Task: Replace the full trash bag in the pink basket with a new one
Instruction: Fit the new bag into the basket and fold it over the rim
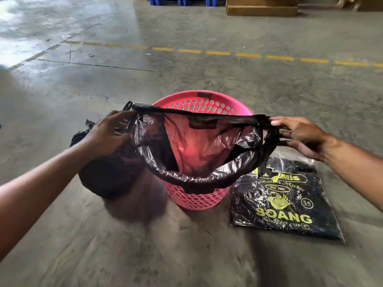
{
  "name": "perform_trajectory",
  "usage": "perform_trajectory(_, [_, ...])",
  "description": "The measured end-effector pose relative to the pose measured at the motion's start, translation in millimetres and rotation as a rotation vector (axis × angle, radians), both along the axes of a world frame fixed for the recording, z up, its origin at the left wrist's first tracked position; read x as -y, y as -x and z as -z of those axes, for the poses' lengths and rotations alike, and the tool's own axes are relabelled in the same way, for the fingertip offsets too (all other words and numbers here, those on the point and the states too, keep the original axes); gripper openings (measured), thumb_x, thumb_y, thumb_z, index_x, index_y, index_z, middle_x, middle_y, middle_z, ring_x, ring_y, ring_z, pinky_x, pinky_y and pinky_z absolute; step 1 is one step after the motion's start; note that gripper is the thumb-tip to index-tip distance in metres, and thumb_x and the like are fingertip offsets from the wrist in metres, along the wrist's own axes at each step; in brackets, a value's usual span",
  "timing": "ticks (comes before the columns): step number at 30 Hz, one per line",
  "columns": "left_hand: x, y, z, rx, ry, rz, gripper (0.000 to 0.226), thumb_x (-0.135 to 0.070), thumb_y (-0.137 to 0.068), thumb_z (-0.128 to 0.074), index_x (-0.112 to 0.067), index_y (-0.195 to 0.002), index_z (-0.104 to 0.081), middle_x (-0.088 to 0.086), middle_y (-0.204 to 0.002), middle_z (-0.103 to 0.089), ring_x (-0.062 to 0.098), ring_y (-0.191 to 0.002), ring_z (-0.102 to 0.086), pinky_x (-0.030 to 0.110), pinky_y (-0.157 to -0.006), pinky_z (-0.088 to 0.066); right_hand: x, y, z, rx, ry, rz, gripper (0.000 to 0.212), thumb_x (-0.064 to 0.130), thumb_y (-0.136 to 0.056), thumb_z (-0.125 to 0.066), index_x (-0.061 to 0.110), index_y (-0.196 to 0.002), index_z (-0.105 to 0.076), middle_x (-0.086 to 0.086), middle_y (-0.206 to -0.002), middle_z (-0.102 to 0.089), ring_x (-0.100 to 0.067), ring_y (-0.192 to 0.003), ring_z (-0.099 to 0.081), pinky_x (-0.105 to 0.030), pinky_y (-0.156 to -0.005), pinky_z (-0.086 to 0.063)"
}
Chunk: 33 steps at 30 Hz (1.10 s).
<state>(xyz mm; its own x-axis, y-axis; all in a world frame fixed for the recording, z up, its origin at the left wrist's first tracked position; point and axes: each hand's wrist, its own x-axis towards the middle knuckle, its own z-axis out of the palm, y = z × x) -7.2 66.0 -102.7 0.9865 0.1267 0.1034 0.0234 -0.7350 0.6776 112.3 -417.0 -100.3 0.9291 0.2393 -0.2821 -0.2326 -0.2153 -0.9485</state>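
Both arms reach forward, left hand and right hand gripping new bag taut over basket.

Floor: bare grey concrete, scuffed, with a dashed yellow line crossing its far part. Standing directly on it, centre: pink basket, upright, perforated wall. Just left of the basket: full black trash bag, tied, resting on the floor. Just right of the basket: flat pack of black bags in clear wrap, yellow print reading "SOANG". Far edge: cardboard boxes and blue pallets.
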Motion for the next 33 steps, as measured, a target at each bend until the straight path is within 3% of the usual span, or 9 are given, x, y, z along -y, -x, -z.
perform_trajectory(5, [4,-42,-7,-0.124,0.410,-0.130,0.034,-0.008,-0.100,-0.056,-0.033,-0.099,-0.079,-0.010,-0.079,-0.077,0.002,-0.061,-0.067,0.020,-0.059,-0.058,-21,-36,-10,0.077,0.370,-0.023,0.028,0.022,-0.090,-0.069,0.000,-0.105,-0.075,-0.014,-0.090,-0.070,-0.021,-0.076,-0.061,-0.030,-0.069,-0.054])
perform_trajectory(10, [18,-71,-17,-0.326,0.374,-0.238,0.025,-0.018,-0.101,-0.051,-0.010,-0.081,-0.064,0.006,-0.076,-0.060,0.005,-0.035,-0.054,0.015,-0.037,-0.042,-43,-55,-17,-0.016,0.553,-0.008,0.027,0.035,-0.088,-0.071,0.009,-0.082,-0.071,-0.008,-0.073,-0.069,-0.017,-0.058,-0.064,-0.023,-0.055,-0.054])
perform_trajectory(13, [20,-87,-21,-0.349,0.220,-0.240,0.029,-0.025,-0.098,-0.054,-0.002,-0.086,-0.067,0.011,-0.076,-0.059,0.018,-0.048,-0.055,0.022,-0.049,-0.044,-58,-68,-14,0.101,0.717,0.099,0.039,0.048,-0.079,-0.076,0.011,-0.069,-0.067,-0.013,-0.073,-0.067,-0.026,-0.061,-0.064,-0.028,-0.057,-0.048])
perform_trajectory(16, [15,-98,-23,-0.339,0.184,-0.265,0.029,-0.028,-0.095,-0.065,-0.003,-0.080,-0.064,0.011,-0.071,-0.060,0.020,-0.051,-0.054,0.025,-0.051,-0.047,-66,-75,-6,0.208,0.845,0.203,0.059,0.063,-0.072,-0.075,0.005,-0.085,-0.079,-0.016,-0.093,-0.076,-0.029,-0.091,-0.072,-0.029,-0.071,-0.047])
perform_trajectory(20, [18,-94,-9,-0.292,0.522,-0.257,0.010,-0.014,-0.094,-0.069,-0.012,-0.102,-0.063,0.012,-0.085,-0.067,0.010,-0.053,-0.066,0.024,-0.053,-0.055,-61,-79,16,0.217,0.570,0.261,0.022,0.028,-0.074,-0.079,0.014,-0.063,-0.066,-0.007,-0.068,-0.065,-0.023,-0.074,-0.062,-0.028,-0.067,-0.049])
perform_trajectory(22, [20,-92,3,-0.212,0.645,-0.202,0.017,-0.005,-0.095,-0.062,-0.016,-0.105,-0.070,0.019,-0.096,-0.070,0.019,-0.072,-0.068,0.033,-0.073,-0.056,-60,-82,20,0.287,0.457,0.245,0.018,0.013,-0.076,-0.076,0.018,-0.065,-0.062,0.002,-0.060,-0.057,-0.015,-0.059,-0.055,-0.024,-0.059,-0.040])
perform_trajectory(26, [29,-95,3,-0.109,0.684,-0.138,0.037,-0.004,-0.095,-0.044,-0.021,-0.099,-0.077,0.006,-0.091,-0.076,0.021,-0.083,-0.068,0.034,-0.078,-0.050,-57,-84,2,0.293,0.072,0.180,0.014,0.000,-0.087,-0.060,0.013,-0.082,-0.061,-0.008,-0.077,-0.060,-0.008,-0.059,-0.059,-0.024,-0.057,-0.049])
perform_trajectory(29, [33,-100,-5,-0.040,0.580,-0.049,0.030,-0.023,-0.091,-0.052,-0.025,-0.112,-0.074,0.006,-0.109,-0.070,0.017,-0.095,-0.067,0.031,-0.077,-0.050,-56,-80,-10,0.300,-0.013,0.017,0.012,0.011,-0.080,-0.060,0.013,-0.091,-0.064,-0.010,-0.087,-0.060,-0.022,-0.083,-0.065,-0.026,-0.071,-0.054])
perform_trajectory(33, [34,-109,-9,-0.012,0.114,0.131,0.040,-0.045,-0.067,-0.087,-0.039,-0.105,-0.078,0.000,-0.125,-0.060,0.007,-0.115,-0.064,0.026,-0.100,-0.049,-64,-73,-14,0.431,0.264,-0.225,0.038,0.028,-0.068,-0.085,0.025,-0.104,-0.074,-0.007,-0.116,-0.067,-0.020,-0.105,-0.065,-0.036,-0.092,-0.053])
